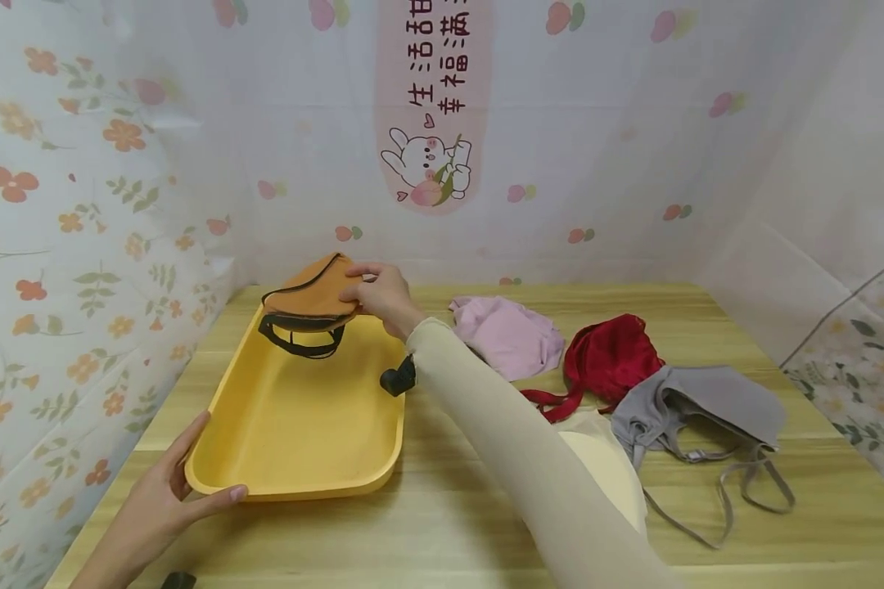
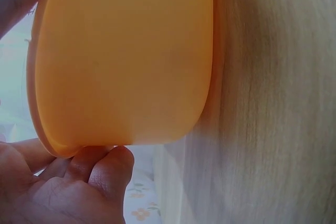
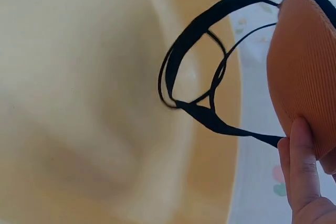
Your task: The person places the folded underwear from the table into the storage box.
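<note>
My right hand [image 1: 386, 296] pinches an orange ribbed bra [image 1: 313, 290] with black trim over the far end of a yellow plastic tray [image 1: 295, 425]. In the right wrist view the fingers [image 3: 302, 156] lie against the orange cup [image 3: 304, 72], and its black straps [image 3: 202, 108] hang in loops over the tray's rim. My left hand [image 1: 151, 499] holds the tray's near left corner, thumb along the front. From the left wrist view, curled fingers [image 2: 107, 169] sit under the rim, against the tray wall [image 2: 126, 66].
Right of the tray lie a pink garment [image 1: 511, 335], a red one with straps [image 1: 611, 360], a grey one with thin straps [image 1: 722, 409] and a cream one [image 1: 611, 466] partly behind the right sleeve [image 1: 516, 442]. A patterned curtain [image 1: 302, 147] backs the wooden table [image 1: 427, 532].
</note>
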Available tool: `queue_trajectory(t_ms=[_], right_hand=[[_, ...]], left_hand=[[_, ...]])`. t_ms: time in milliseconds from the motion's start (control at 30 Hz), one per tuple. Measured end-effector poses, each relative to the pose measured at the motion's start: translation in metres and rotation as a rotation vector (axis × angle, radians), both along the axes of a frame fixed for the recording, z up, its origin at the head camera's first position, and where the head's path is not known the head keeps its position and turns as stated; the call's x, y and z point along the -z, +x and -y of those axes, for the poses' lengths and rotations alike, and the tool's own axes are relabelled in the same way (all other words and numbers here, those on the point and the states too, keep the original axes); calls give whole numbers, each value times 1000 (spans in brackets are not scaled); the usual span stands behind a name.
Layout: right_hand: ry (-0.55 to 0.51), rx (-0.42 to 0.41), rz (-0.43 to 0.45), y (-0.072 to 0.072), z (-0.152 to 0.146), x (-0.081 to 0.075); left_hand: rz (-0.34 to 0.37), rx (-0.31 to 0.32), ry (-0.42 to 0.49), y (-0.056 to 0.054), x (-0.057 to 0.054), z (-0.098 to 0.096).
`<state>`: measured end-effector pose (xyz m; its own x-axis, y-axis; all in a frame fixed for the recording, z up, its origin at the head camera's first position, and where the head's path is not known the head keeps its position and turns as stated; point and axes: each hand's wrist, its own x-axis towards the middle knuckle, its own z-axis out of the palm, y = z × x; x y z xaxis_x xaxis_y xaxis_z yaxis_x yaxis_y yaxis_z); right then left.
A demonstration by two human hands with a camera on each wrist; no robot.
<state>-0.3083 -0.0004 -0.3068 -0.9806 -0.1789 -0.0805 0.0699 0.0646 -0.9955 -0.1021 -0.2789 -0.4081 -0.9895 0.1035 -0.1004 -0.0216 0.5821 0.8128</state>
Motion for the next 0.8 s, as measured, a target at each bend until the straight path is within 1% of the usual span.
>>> queue_trajectory(t_ms=[133,267,433,667,800], right_hand=[[8,10,0,-1,7,6],[23,30,20,-3,9,10],[37,57,50,-3,9,14],[72,63,53,-6,16,27],[106,79,58,-6,22,37]], left_hand=[[-8,-1,14,1,2,2],[-26,9,54,-1,-2,0],[-22,11,89,-2,-4,-4],[9,1,55,-1,-4,-2],[18,5,59,0,-5,-2]])
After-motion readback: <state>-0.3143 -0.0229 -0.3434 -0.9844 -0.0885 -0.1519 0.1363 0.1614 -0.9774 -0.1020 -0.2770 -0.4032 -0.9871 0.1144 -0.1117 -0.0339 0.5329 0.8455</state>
